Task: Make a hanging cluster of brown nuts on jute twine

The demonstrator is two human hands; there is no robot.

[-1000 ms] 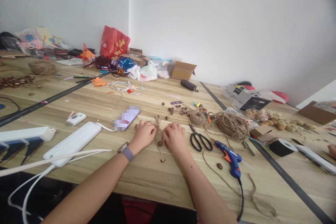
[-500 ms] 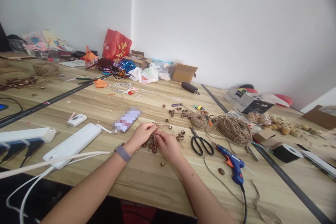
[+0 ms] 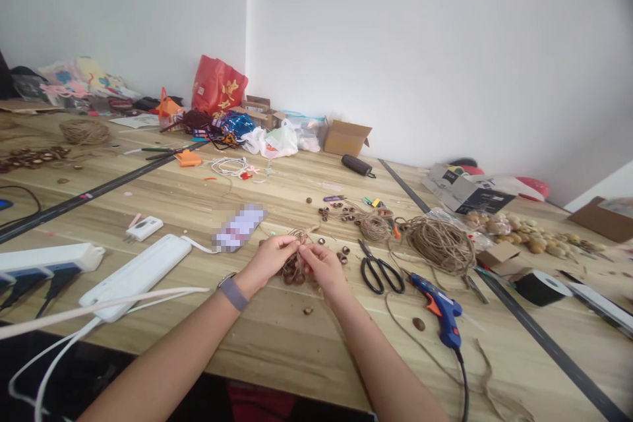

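My left hand (image 3: 273,257) and my right hand (image 3: 320,265) meet over the table, fingertips pinched on brown twine (image 3: 299,235). Loose twine ends stick up above the fingers. Below the pinch hangs a cluster of round brown nut shells (image 3: 293,277), partly covered by my hands. One shell half (image 3: 308,310) lies apart, nearer the table's front edge. Black-handled scissors (image 3: 380,270) rest to the right of my right hand, and a blue glue gun (image 3: 442,310) lies farther right.
A coil of twine (image 3: 438,244) and a smaller twine ball (image 3: 374,225) lie at right. Several shells (image 3: 342,257) are scattered beyond my right hand. A phone (image 3: 240,227) and a white power strip (image 3: 136,277) with cables are on the left. Boxes (image 3: 347,137) and bags line the wall.
My right hand has lifted slightly and turned, its fingers now closer to the left fingertips. The twine and the shell cluster shifted a little with the hands.
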